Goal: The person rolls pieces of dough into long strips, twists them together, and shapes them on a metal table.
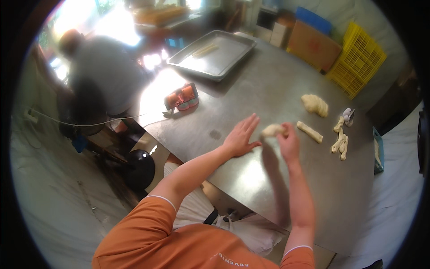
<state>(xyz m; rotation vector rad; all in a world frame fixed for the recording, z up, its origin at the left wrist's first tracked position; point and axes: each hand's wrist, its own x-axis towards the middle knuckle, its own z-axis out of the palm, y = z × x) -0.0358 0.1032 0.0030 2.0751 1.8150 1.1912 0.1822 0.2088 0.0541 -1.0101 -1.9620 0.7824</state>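
Note:
On the steel tabletop [248, 175], my left hand [242, 136] rests with its fingers apart and nothing in it. Just right of it, my right hand [288, 141] pinches one end of a pale dough piece [272, 130], which looks slightly blurred. Whether that dough touches the table, I cannot tell. A dough stick [309, 132] lies right of my right hand. Beyond it sits a larger ridged dough lump [315, 105]. Farther right is a small heap of knobbed dough strips [341, 143].
A metal tray [231, 55] holding some pale strips sits at the far side. A phone on a stand [182, 97] is left of centre. A small white device [348, 117] lies by the dough strips. Yellow crates [357, 60] stand beyond the table; a person [104, 74] is at left.

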